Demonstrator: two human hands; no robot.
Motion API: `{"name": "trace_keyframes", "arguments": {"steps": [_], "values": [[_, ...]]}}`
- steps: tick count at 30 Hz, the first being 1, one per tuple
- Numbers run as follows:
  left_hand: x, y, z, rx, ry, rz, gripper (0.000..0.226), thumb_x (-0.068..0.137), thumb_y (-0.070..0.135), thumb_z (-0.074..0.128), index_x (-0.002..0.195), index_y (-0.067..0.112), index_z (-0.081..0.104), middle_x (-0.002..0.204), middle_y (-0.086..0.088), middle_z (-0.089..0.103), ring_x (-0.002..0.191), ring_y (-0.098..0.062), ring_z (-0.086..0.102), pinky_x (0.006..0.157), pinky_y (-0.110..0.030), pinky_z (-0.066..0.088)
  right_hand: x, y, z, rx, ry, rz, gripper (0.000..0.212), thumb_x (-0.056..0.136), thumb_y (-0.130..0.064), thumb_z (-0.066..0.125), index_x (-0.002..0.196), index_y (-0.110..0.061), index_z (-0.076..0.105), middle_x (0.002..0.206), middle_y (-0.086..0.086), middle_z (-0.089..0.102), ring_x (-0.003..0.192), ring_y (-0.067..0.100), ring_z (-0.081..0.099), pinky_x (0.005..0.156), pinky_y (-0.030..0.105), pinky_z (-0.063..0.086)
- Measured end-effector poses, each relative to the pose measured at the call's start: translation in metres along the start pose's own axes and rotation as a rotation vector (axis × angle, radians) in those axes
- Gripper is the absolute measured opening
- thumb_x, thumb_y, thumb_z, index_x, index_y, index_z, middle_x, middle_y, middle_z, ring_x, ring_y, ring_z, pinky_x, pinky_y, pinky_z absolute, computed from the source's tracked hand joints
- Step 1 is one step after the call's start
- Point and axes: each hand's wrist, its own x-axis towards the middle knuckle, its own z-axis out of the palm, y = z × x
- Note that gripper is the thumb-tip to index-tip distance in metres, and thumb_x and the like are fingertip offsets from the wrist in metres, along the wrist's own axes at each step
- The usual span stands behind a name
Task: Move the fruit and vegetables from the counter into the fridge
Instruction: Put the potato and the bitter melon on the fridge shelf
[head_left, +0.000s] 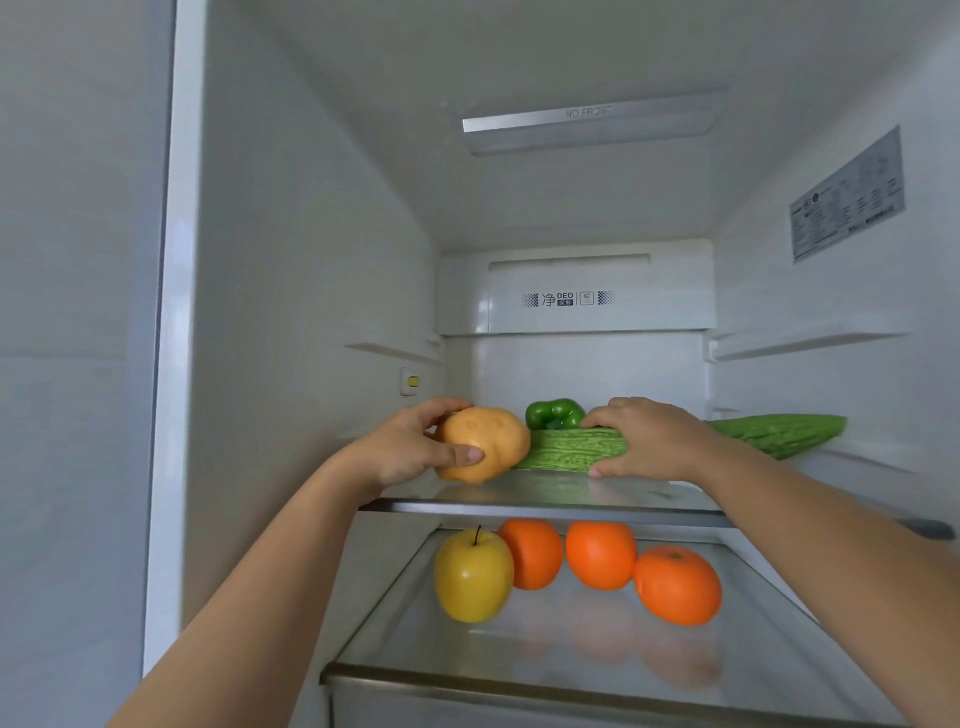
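I look into an open fridge. My left hand (415, 447) grips a tan potato (485, 441) at the left of the upper glass shelf (545, 501). My right hand (649, 441) curls over a long, bumpy green bitter gourd (566, 449) that lies across that shelf, its far end (779, 434) showing past my wrist. A green bell pepper (553, 413) sits behind the gourd. On the lower glass shelf (571, 670) rest a yellow apple (472, 574) and three oranges (532, 553), (600, 555), (677, 584).
White fridge walls close in on the left (291, 312) and right (831, 338). A vent panel with a printed label (569, 299) covers the back wall. Shelf rails (395, 351) jut from both side walls above the upper shelf.
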Motion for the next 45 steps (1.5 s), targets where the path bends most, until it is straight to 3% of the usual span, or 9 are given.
{"name": "trace_keyframes", "arguments": {"steps": [7, 14, 18, 23, 28, 34, 38, 41, 45], "values": [[0.003, -0.007, 0.000, -0.087, -0.012, -0.013, 0.071, 0.067, 0.016, 0.076, 0.126, 0.031, 0.041, 0.128, -0.004, 0.044, 0.113, -0.016, 0.045, 0.072, -0.009, 0.043, -0.003, 0.000, 0.000, -0.020, 0.042, -0.001, 0.059, 0.081, -0.045, 0.062, 0.133, -0.026, 0.042, 0.125, 0.001, 0.050, 0.114, 0.018, 0.046, 0.082, 0.025, 0.035], [-0.001, -0.005, 0.004, -0.022, 0.001, 0.002, 0.075, 0.076, 0.008, 0.072, 0.136, 0.031, 0.035, 0.129, -0.005, 0.041, 0.117, -0.021, 0.045, 0.088, -0.023, 0.040, -0.004, -0.003, 0.000, -0.009, 0.084, -0.006, 0.059, 0.078, -0.047, 0.063, 0.130, -0.025, 0.044, 0.122, -0.001, 0.051, 0.112, 0.015, 0.046, 0.083, 0.028, 0.039], [-0.002, -0.003, 0.005, -0.002, -0.013, 0.016, 0.071, 0.075, 0.008, 0.073, 0.132, 0.033, 0.038, 0.125, 0.001, 0.044, 0.108, -0.011, 0.046, 0.073, -0.008, 0.044, -0.004, -0.003, 0.000, 0.016, 0.100, -0.013, 0.059, 0.077, -0.048, 0.064, 0.128, -0.026, 0.046, 0.121, -0.002, 0.052, 0.110, 0.014, 0.047, 0.082, 0.027, 0.039], [0.000, -0.004, 0.006, 0.060, 0.007, 0.023, 0.075, 0.074, 0.010, 0.075, 0.135, 0.031, 0.036, 0.126, 0.001, 0.042, 0.110, -0.011, 0.044, 0.070, -0.005, 0.039, -0.006, -0.003, -0.002, 0.038, 0.108, -0.006, 0.058, 0.077, -0.047, 0.065, 0.128, -0.025, 0.046, 0.120, -0.003, 0.052, 0.108, 0.014, 0.048, 0.083, 0.029, 0.041], [-0.002, -0.003, 0.007, 0.157, 0.062, 0.043, 0.081, 0.071, 0.019, 0.078, 0.137, 0.035, 0.034, 0.139, 0.000, 0.036, 0.128, -0.020, 0.035, 0.097, -0.026, 0.032, -0.008, -0.005, -0.004, 0.076, 0.137, 0.003, 0.056, 0.077, -0.046, 0.066, 0.126, -0.024, 0.049, 0.119, -0.001, 0.053, 0.107, 0.015, 0.049, 0.084, 0.030, 0.042], [-0.028, 0.003, 0.014, 0.500, 0.403, 0.152, 0.085, 0.069, 0.030, 0.079, 0.140, 0.024, 0.033, 0.150, -0.010, 0.019, 0.137, -0.024, 0.021, 0.108, -0.033, 0.024, -0.034, -0.009, -0.024, 0.123, 0.372, 0.113, 0.053, 0.077, -0.043, 0.067, 0.123, -0.022, 0.053, 0.118, 0.000, 0.057, 0.112, 0.017, 0.047, 0.084, 0.031, 0.038], [-0.054, 0.002, 0.036, 0.687, 0.581, 0.327, 0.054, 0.079, 0.031, 0.068, 0.128, 0.013, 0.053, 0.138, -0.018, 0.041, 0.121, -0.039, 0.042, 0.094, -0.047, 0.042, -0.055, -0.031, -0.021, 0.128, 0.510, 0.136, 0.043, 0.081, -0.035, 0.065, 0.119, -0.017, 0.057, 0.113, 0.004, 0.060, 0.108, 0.021, 0.050, 0.081, 0.032, 0.037], [-0.070, 0.005, 0.055, 0.791, 0.615, 0.400, 0.045, 0.077, 0.033, 0.047, 0.113, 0.009, 0.063, 0.121, -0.019, 0.057, 0.102, -0.040, 0.056, 0.076, -0.044, 0.048, -0.066, -0.053, -0.010, 0.014, 0.576, 0.107, 0.033, 0.083, -0.030, 0.061, 0.111, -0.013, 0.063, 0.102, 0.009, 0.063, 0.099, 0.030, 0.055, 0.074, 0.034, 0.039], [-0.092, 0.003, 0.070, 0.883, 0.607, 0.441, 0.041, 0.077, 0.029, 0.045, 0.105, 0.011, 0.067, 0.118, -0.015, 0.062, 0.100, -0.035, 0.059, 0.070, -0.039, 0.046, -0.086, -0.083, 0.002, -0.016, 0.640, 0.072, 0.040, 0.079, -0.034, 0.046, 0.099, -0.007, 0.067, 0.088, 0.013, 0.066, 0.082, 0.034, 0.061, 0.070, 0.039, 0.049]]}}
